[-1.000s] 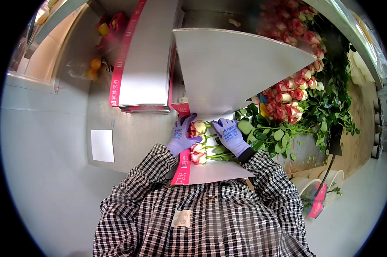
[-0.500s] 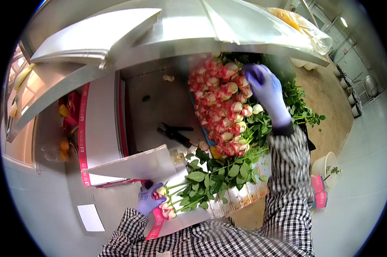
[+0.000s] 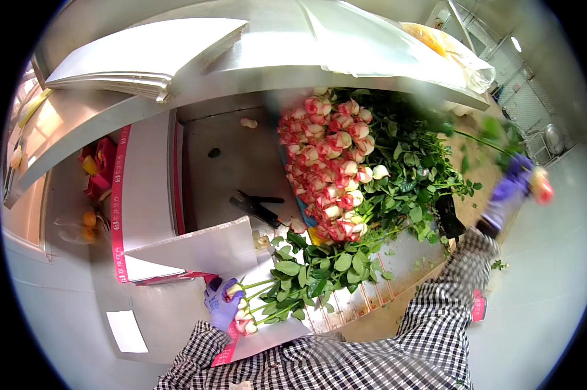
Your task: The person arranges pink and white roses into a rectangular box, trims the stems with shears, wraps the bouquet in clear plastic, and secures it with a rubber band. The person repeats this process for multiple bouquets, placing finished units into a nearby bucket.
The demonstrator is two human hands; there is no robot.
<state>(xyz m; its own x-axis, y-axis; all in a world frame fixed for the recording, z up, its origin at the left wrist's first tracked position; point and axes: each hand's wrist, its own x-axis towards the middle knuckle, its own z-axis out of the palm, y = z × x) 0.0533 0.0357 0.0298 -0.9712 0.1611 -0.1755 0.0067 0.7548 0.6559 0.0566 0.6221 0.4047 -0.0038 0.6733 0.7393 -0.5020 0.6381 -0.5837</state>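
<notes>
Left hand (image 3: 223, 304), in a purple glove, is pressing down on the flower heads of a small bunch of roses (image 3: 267, 300) lying on a white wrapping sheet (image 3: 209, 250) near the front edge of the metal workbench (image 3: 241, 156). Fingers are curled over the buds; stems and leaves are trailing off to the right.

Right hand (image 3: 511, 188), also gloved purple, is stretched far out to the right, well apart from the bench. It is closing around a single rose (image 3: 541, 187), pink-and-cream head at the fingertips, long green stem running up and to the left. This area is blurred, so the exact grip is hard to read.

A large heap of pink-and-cream roses (image 3: 326, 162) is lying across the middle of the bench, heads to the left, foliage to the right. Black shears (image 3: 257, 207) are resting just left of the heap. A stack of white sheets with red edges (image 3: 147, 188) is sitting further left. More sheets (image 3: 144, 58) are lying on the shelf above.
</notes>
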